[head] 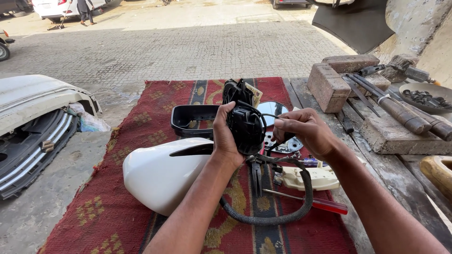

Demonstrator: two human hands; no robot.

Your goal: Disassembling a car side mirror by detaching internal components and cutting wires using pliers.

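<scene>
From the head view, my left hand (226, 136) wraps around a black motor unit (247, 126), holding it up above the red rug (141, 122). My right hand (303, 130) pinches a thin wire (268, 115) at the unit's edge; its ribbed cable (301, 207) loops below my wrists. The white mirror shell (160, 171) lies under my left forearm, already stripped out, and the round mirror glass (273, 109) rests beyond my fingers. Pliers (256, 174) and a red-handled screwdriver (320, 203) lie beneath my right hand. I judge disassembly well along, with the wiring still attached.
</scene>
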